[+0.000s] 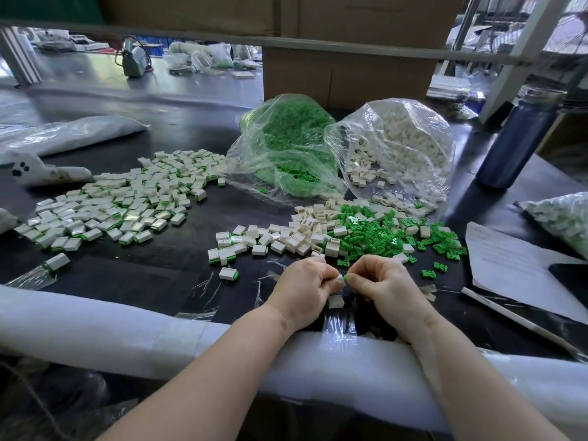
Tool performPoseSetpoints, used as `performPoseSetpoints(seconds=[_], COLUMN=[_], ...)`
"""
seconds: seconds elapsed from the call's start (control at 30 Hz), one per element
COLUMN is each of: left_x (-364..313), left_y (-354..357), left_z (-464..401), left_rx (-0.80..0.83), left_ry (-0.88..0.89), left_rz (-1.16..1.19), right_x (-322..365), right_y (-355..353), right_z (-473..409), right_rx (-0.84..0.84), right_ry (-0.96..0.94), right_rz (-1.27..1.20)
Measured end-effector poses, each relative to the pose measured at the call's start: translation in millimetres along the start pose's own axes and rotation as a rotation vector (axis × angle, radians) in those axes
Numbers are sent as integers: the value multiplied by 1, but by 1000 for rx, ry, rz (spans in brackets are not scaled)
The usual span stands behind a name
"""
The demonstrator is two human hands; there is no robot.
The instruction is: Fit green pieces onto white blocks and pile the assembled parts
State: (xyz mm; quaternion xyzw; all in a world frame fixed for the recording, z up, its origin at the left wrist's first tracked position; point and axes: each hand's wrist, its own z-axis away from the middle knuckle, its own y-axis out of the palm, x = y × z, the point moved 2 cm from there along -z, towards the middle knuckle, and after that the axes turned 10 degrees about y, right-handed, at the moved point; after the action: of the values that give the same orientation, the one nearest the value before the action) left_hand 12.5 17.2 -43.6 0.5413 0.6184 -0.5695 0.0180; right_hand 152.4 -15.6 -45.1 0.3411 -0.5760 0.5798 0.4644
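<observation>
Both hands meet just above the near edge of the dark bench (165, 281), forearms resting on the white foam padding (95, 323) that wraps that edge. The left hand (302, 288) has its fingers curled around a white block (339, 277), and the right hand (381, 281) pinches a green piece (346, 279) against the end of that block, thumb and forefinger closed on it. Directly under the hands, touching the bench, lies another white block (335, 301) (whether it already carries a green piece cannot be told).

Just beyond the knuckles spreads a loose heap of unfitted white blocks (305, 233), and beside it, ahead of the right hand, a scatter of loose green pieces (391, 233), the two heaps mingling where they meet. Farther out from the hands sit two clear plastic bags, touching each other: the bag of green pieces (280, 144) ahead of the left hand and the bag of white blocks (404, 144) ahead of the right.

Well off to the left of the left hand lies the broad pile of assembled parts (121, 202), white with green ends. A few assembled parts (228, 273) lie singly near the left hand. To the right of the right hand are a sheet of paper (509, 268) and, farther back, a dark blue bottle (521, 138) standing upright.
</observation>
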Motion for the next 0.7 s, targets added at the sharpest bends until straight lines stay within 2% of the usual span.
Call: performPoseSetpoints(seconds=[0.07, 0.23, 0.37, 0.53, 0.7], left_x=[1, 1, 1, 2, 1], left_y=[0, -2, -2, -1, 0], left_z=[0, -1, -1, 0, 0], left_rx=[-17, -126, -146, -89, -4], left_ry=[0, -109, -152, -121, -47], left_rz=[13, 287, 371, 305, 142], right_x=[1, 3, 4, 3, 2], right_y=[1, 4, 3, 3, 2], right_z=[0, 0, 0, 0, 0], right_rx=[-10, -70, -86, -75, -40], right_ry=[-5, -6, -22, -10, 1], right_rz=[-11, -196, -221, -129, -20])
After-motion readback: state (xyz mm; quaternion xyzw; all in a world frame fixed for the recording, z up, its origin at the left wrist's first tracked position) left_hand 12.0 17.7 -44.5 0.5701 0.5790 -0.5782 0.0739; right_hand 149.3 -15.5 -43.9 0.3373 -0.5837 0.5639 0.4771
